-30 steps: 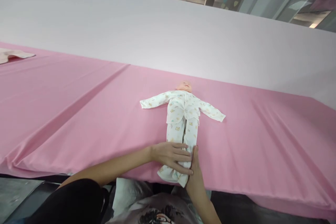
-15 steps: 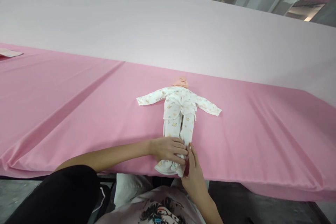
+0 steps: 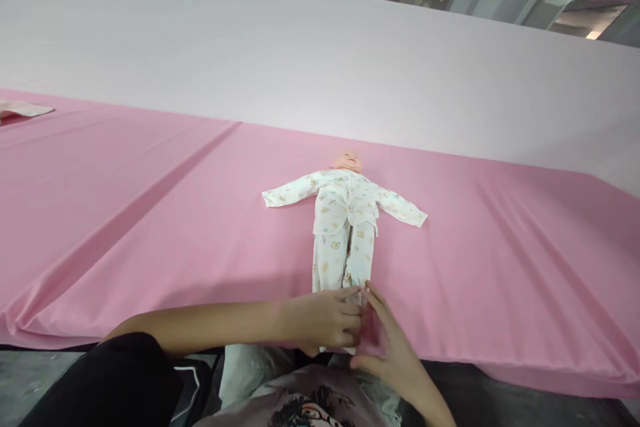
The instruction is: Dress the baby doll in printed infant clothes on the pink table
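White printed trousers (image 3: 331, 259) lay at the near edge of the pink cloth (image 3: 210, 227), below the jacket (image 3: 337, 203). My left hand (image 3: 327, 319) curled over them, whether gripping I couldn't tell; my right hand (image 3: 397, 355) spread loosely, just right. Straightening seemed underway; next called for light fingers.

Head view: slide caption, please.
Left hand and right hand at the white printed fabric trousers of a peach-headed doll on pink cloth.

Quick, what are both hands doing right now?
Left hand: fingers curled over the white trousers; whether it holds cloth, I can't tell.
Right hand: open, fingertips near the trousers' edge.
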Demonstrator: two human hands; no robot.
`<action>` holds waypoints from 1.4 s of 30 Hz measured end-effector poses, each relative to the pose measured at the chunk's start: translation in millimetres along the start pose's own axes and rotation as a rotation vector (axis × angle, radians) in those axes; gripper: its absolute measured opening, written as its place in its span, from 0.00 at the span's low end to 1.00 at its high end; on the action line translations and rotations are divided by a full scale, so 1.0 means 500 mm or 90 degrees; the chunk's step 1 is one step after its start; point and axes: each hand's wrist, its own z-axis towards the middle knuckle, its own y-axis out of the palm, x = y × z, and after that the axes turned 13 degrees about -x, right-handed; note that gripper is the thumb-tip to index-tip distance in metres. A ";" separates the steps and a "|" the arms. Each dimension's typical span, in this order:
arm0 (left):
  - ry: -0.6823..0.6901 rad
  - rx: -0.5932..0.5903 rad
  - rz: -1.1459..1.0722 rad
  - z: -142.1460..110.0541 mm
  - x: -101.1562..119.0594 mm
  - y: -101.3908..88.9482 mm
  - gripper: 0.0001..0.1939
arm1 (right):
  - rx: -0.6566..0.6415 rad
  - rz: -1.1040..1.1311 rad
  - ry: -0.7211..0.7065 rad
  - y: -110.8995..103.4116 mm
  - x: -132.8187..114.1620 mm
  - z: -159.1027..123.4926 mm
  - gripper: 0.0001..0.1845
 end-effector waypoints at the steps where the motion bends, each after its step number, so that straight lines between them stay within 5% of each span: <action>1: 0.016 0.006 -0.032 0.001 0.002 -0.013 0.19 | -0.014 0.035 -0.001 -0.024 0.000 0.002 0.50; 4: 0.057 0.013 -0.182 -0.004 -0.017 -0.068 0.21 | -0.009 0.101 0.013 -0.101 -0.012 0.027 0.34; 6: -0.016 0.023 -0.264 -0.008 -0.060 -0.108 0.17 | 0.043 0.095 0.028 -0.147 -0.029 0.067 0.24; 8: -0.204 0.054 -0.284 -0.012 -0.125 -0.137 0.11 | 0.093 0.080 0.033 -0.182 -0.047 0.124 0.17; 11: -0.606 0.057 -0.184 -0.017 -0.241 -0.148 0.13 | 0.141 0.080 -0.034 -0.215 -0.066 0.239 0.13; 14: -0.790 0.017 -0.149 -0.020 -0.338 -0.129 0.16 | 0.214 0.025 -0.050 -0.233 -0.066 0.373 0.10; 18: -0.835 0.040 -0.188 -0.001 -0.403 -0.095 0.16 | 0.324 -0.122 0.069 -0.251 -0.050 0.526 0.10; 22: -0.912 0.113 -0.202 0.038 -0.440 -0.063 0.18 | 0.375 -0.120 0.138 -0.256 -0.039 0.594 0.14; 26: -0.954 0.183 -0.219 0.059 -0.469 -0.034 0.20 | 0.407 -0.101 0.134 -0.251 -0.028 0.600 0.15; 34: -0.873 0.257 -0.269 0.040 -0.469 -0.032 0.14 | 0.499 -0.003 0.043 -0.242 -0.012 0.601 0.13; 42: -0.847 0.295 -0.303 0.029 -0.477 -0.028 0.11 | 0.399 0.229 -0.060 -0.258 0.014 0.612 0.24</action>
